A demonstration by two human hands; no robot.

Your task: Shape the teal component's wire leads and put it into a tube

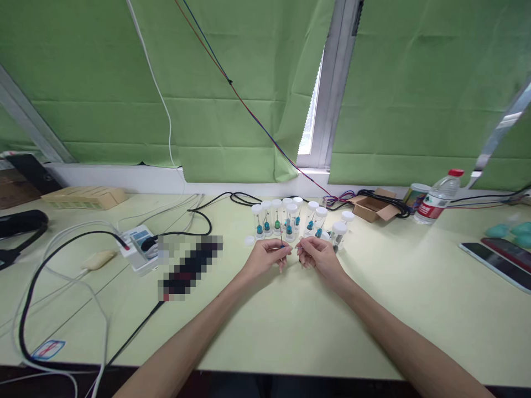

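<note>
My left hand (269,255) pinches a thin dark stem with a small blue base (282,241), which points upward from the fingertips. Close beside it, my right hand (318,257) has its fingers closed around something small and thin that I cannot make out. The two sets of fingertips are a short gap apart, above the table. Just behind them stand several clear vials with white caps (277,216). Blue pieces with thin stems show inside most of these, and one holds a green piece (277,224). A loose white cap (249,240) lies left of the vials.
A white power strip (141,249) and tangled cables occupy the left side. Behind the vials on the right are an open cardboard box (373,207), a can (416,196) and a water bottle (438,198). Phones (495,266) lie at far right. The pale table (315,337) ends before me.
</note>
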